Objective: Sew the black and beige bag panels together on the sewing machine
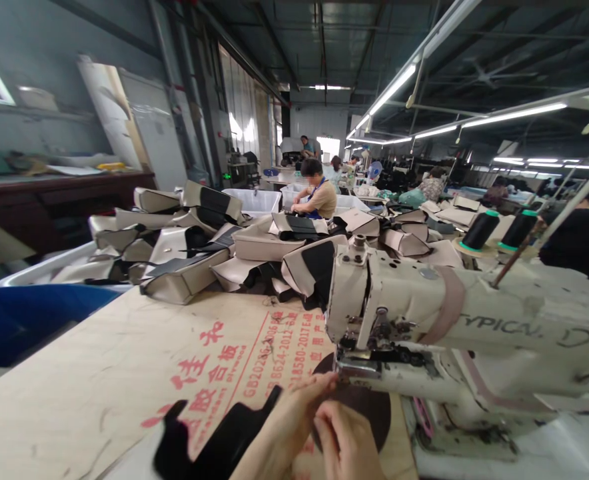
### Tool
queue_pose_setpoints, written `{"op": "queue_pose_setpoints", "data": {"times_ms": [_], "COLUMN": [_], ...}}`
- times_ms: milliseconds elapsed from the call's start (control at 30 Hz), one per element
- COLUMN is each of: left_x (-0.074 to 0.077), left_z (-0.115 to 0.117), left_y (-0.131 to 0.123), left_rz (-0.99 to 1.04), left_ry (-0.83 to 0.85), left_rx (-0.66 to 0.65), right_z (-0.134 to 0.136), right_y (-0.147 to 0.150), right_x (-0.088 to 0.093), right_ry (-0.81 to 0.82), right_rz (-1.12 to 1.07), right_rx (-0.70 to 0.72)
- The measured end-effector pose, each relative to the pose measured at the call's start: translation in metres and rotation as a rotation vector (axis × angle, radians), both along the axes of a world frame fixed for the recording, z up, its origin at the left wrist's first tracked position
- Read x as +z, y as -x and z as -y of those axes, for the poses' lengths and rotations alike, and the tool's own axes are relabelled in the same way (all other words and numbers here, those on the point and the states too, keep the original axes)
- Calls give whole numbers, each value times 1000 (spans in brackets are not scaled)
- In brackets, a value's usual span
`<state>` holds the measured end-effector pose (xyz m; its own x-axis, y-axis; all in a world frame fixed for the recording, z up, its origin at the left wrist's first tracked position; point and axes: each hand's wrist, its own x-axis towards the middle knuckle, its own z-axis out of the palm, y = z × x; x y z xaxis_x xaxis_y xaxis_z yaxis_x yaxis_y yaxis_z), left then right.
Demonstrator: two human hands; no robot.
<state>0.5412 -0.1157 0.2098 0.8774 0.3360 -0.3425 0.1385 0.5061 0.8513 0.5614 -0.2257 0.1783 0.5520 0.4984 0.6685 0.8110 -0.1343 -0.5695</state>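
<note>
My left hand [294, 417] reaches up under the head of a cream sewing machine [454, 320], its fingers pinched together near the needle area. My right hand [347, 443] sits just beside it, fingers curled close to the left hand. What the fingers pinch is too small to make out. A black fabric piece [214, 447] lies on the plywood table [99, 373] under my left forearm. A dark round piece [369, 407] lies beneath the needle.
A heap of beige-and-black sewn covers [199, 253] fills the far side of the table. Two black thread cones [499, 230] stand behind the machine. A blue bin [19, 320] sits at the left. Several people work at stations farther back.
</note>
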Motion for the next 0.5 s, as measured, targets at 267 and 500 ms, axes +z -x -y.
{"op": "queue_pose_setpoints", "data": {"times_ms": [267,500], "left_x": [-16,-19], "left_z": [-13,-19], "left_y": [-17,-34], "left_rz": [300,260], "left_ry": [250,417], "left_rx": [432,402], "right_z": [-2,-31], "right_y": [-10,-2], "right_x": [30,63], "right_ry": [-271,-359], "right_rz": [-171,-277], "right_rx": [-135,-112]}}
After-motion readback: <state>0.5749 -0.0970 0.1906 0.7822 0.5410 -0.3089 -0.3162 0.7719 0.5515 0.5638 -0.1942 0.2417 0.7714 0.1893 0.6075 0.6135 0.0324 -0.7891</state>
